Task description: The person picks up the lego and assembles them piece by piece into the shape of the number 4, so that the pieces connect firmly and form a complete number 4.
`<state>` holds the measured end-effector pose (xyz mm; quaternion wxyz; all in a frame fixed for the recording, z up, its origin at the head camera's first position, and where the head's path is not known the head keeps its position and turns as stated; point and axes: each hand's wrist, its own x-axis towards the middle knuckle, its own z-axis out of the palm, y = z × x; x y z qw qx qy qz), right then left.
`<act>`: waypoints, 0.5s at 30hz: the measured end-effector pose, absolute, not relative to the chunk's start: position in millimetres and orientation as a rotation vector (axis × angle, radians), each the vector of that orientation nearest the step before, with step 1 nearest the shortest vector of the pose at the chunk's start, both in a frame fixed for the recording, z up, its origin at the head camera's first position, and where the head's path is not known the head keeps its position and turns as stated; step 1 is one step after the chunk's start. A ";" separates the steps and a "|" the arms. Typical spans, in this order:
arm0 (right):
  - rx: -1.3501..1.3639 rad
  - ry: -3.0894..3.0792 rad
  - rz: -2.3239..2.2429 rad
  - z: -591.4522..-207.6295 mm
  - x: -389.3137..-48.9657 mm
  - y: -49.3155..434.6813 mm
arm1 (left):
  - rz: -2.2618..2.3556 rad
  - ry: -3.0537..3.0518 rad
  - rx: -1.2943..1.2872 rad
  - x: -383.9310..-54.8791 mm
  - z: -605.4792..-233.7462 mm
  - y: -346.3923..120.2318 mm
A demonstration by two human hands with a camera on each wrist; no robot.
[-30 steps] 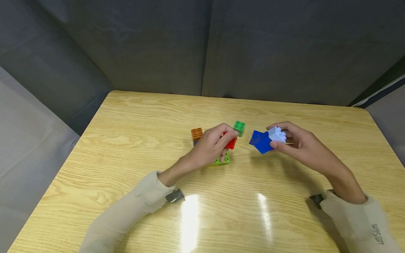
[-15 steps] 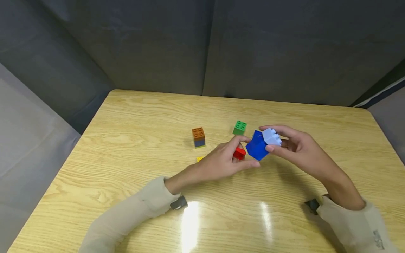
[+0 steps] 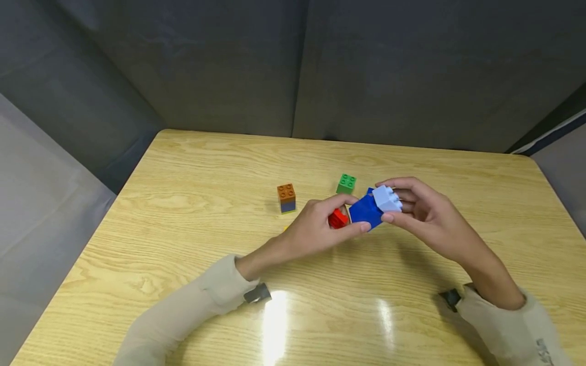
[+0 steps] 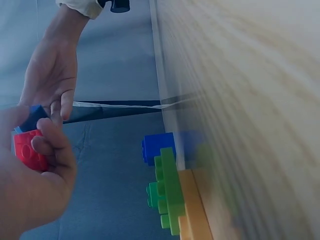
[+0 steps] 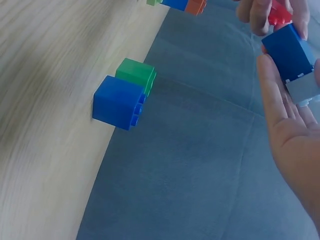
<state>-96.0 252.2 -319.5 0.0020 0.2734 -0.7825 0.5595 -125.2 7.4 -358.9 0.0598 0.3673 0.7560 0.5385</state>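
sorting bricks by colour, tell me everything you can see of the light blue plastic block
The light blue, boxy plastic-looking block has rounded studs, pointing right in the head view; their full count is unclear. It is tilted above the wood-grain table, its other end against a dark blue, smooth-sided plastic block, how firmly I can't tell. The right hand's grip holds it.

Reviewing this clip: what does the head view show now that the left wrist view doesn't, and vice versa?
Only the head view: the light blue studded plastic brick, the stack topped by a square orange-brown plastic brick, and the beige fabric left sleeve.

Only the left wrist view: the long lime-green studded plastic brick, which the left hand hides from the head camera.

Both: that hand holding the red plastic brick, the right hand, the held dark blue plastic brick and the wood-grain table.
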 end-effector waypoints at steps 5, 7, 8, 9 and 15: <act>0.840 -2.466 1.549 -316.7 -91.7 247.1 | 1.665 2.292 1.140 -125.3 -358.1 6.6; 0.852 -2.446 1.491 -315.7 -90.5 245.0 | 1.673 2.288 1.138 -125.3 -358.1 6.4; 0.858 -2.435 1.468 -315.2 -90.1 244.0 | 1.677 2.287 1.136 -125.3 -358.2 6.4; 0.862 -2.428 1.447 -314.6 -89.7 243.1 | 1.678 2.286 1.132 -125.4 -358.3 6.2; 0.836 -2.431 1.406 -313.0 -88.4 240.3 | 1.683 2.287 1.121 -125.3 -357.7 4.8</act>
